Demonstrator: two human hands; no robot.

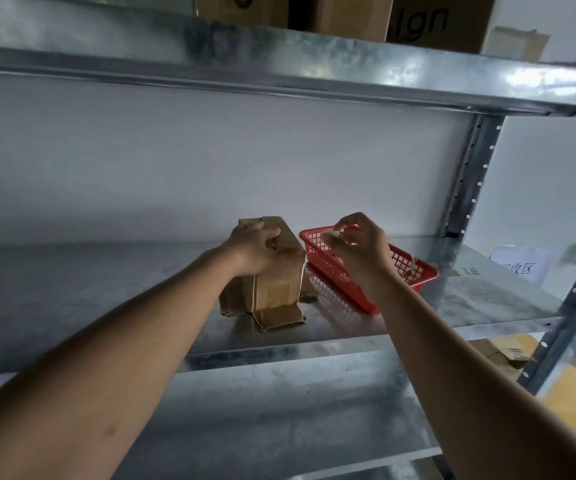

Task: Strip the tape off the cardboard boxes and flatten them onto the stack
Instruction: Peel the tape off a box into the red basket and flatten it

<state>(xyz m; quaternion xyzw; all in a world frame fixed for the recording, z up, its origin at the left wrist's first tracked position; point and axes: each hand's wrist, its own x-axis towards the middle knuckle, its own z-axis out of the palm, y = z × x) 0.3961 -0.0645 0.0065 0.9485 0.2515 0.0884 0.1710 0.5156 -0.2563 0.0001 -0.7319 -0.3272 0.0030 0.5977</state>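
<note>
While the left hand (257, 245) grips the cardboard box (274, 271) from above at shelf (106, 292) centre, the right hand (359, 249), at its 3 o'clock, pinches a tape scrap (334, 234) over the red basket (414, 268). Box likely light, stiff; best held by edges.

A storeroom: galvanised steel shelving (314, 337) with perforated uprights (470, 174), brown cardboard cartons (348, 15) stored overhead, plain white wall (210, 161).

A small cardboard box (276, 268), standing on a metal shelf (106, 299), is gripped at its top by the left hand (257, 245). Just right of that grip, a scrap of tape (335, 234) is pinched by the right hand (362, 247) above a red basket (414, 268).
</note>
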